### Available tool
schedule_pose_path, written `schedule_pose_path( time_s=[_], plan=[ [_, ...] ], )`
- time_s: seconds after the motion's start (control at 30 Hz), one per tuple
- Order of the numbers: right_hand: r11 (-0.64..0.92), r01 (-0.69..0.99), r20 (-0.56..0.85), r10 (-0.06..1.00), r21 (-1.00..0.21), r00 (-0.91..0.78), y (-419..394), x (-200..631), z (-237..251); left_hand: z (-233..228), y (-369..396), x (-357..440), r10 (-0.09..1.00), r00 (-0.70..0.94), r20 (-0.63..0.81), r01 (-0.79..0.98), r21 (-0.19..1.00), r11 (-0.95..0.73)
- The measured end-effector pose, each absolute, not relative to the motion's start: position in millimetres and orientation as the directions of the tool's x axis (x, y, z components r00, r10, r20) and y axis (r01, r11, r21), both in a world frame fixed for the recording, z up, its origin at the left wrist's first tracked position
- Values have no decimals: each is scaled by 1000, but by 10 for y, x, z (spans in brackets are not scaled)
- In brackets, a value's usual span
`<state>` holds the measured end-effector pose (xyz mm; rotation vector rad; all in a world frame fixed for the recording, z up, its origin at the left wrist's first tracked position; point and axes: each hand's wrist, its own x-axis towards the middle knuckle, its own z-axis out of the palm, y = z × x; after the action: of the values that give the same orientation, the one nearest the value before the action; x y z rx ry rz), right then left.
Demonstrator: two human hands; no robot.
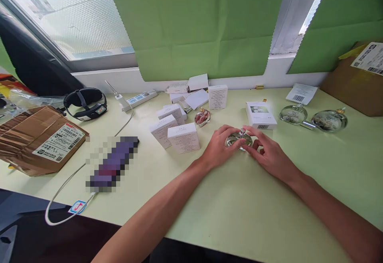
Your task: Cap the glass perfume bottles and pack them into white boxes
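A small round glass perfume bottle (232,138) with a silver neck rests on the table between my two hands. My left hand (218,146) is curled around its left side, thumb across the front. From the right, my right hand (271,155) grips the bottle near its neck and lower edge with thumb and fingertips. Just behind my right fingers lies a white box (261,116) with a picture and a barcode. Two larger round glass bottles (293,115) lie further right, with a silver cylinder (308,125) between them. A reddish glass bottle (202,117) is beyond my left hand.
Several white printed cartons (183,138) stand left of my hands. Further left are a pixelated phone (115,163) on a cable, a power strip (139,99), a black headset (85,105) and a brown parcel (44,143). Another cardboard box (356,83) sits at back right.
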<state>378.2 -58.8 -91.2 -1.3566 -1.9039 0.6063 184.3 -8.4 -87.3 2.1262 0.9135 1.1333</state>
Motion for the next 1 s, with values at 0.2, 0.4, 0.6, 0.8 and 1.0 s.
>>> schedule_pose_path(
  time_s=[0.2, 0.4, 0.6, 0.8, 1.0],
  plan=[
    [281, 582, 218, 960, -763, -177, -589, 3784, -903, -795, -78, 1846, 780, 298, 550, 191, 766, -614],
    [339, 581, 266, 941, -740, -211, -580, 3769, -908, -779, -78, 1836, 802, 335, 494, 185, 800, -571],
    [338, 601, 265, 941, -724, -209, -577, 3791, -915, -785, -64, 1828, 790, 384, 477, 156, 810, -565],
    [266, 593, 195, 964, -760, -182, -572, 3797, -925, -787, -56, 1821, 794, 387, 469, 142, 820, -554],
    [266, 600, 207, 964, -754, -167, -576, 3782, -913, -788, -52, 1809, 804, 376, 460, 155, 824, -544]
  ],
)
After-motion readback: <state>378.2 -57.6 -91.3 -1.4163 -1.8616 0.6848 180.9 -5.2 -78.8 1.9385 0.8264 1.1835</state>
